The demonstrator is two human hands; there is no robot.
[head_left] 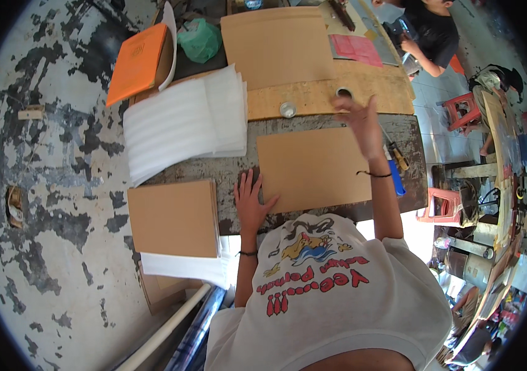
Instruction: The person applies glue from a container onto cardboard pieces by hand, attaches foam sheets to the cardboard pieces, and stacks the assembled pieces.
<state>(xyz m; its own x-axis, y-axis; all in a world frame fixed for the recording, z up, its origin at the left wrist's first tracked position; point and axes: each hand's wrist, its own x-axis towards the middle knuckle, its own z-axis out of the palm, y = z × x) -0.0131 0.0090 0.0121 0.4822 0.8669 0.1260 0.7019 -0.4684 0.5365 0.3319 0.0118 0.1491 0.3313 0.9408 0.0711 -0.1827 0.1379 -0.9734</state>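
My left hand [251,199] lies flat with its fingers spread on the dark worktable [238,167], its fingertips touching the left edge of a brown cardboard sheet [313,170]. My right hand [360,122] is blurred and hovers past the sheet's far right corner, fingers apart and holding nothing. It is closest to a small round tin [344,93] on a pale plywood board [313,96]. A second round tin [287,109] sits further left on that board.
White foam sheets [183,120] are stacked at the left. A pile of brown boards [174,216] rests on more foam [183,267]. Beyond lie an orange folder [136,62], a green bag [199,40] and a large cardboard sheet [276,46]. Another person [430,34] works at the far right.
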